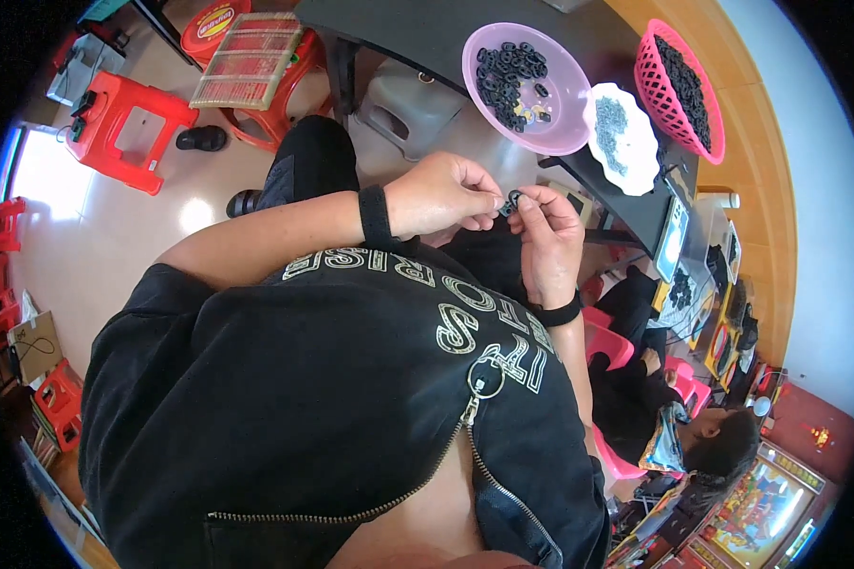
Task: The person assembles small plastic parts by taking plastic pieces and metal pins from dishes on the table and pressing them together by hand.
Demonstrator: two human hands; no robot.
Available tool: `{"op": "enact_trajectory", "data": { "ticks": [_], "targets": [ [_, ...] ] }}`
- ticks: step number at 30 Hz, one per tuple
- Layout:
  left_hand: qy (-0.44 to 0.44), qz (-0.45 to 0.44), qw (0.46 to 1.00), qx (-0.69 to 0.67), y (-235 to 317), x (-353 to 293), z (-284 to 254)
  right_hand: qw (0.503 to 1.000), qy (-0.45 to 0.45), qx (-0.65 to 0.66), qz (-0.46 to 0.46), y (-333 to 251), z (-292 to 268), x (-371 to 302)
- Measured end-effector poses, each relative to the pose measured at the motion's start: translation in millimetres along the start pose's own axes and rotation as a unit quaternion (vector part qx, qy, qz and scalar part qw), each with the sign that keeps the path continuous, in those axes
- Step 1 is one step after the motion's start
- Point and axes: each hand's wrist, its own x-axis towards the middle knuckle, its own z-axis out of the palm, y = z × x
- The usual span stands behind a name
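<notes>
In front of my chest, my left hand and my right hand meet at the fingertips. Between them is a small black part, rounded and with holes in it. My right thumb and forefinger pinch it, and the closed left fingertips grip at its other side. Whether it is one piece or two joined ones is too small to tell. Beyond my hands, a purple basin on the dark table holds many similar black pieces. Beside it stands a white scalloped dish of tiny silvery-grey parts.
A pink openwork basket full of black pieces stands on the dark table. Below is a grey stool. Red stools are at left, one bearing a slatted rack. Another person sits at the right.
</notes>
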Motion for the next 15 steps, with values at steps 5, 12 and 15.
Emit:
{"op": "enact_trajectory", "data": {
  "ticks": [5,12,15],
  "targets": [
    [0.010,-0.024,0.999,0.018,-0.9,1.4,-0.4,1.000,-0.008,-0.012,0.007,3.4,-1.3,-0.3],
    [0.020,0.023,0.999,-0.037,0.9,1.1,-0.5,1.000,-0.016,0.003,0.019,5.6,-1.1,2.6],
    [0.036,0.033,0.998,-0.026,0.6,0.7,-1.2,1.000,-0.018,0.014,0.017,8.2,0.0,4.4]
  ]
}}
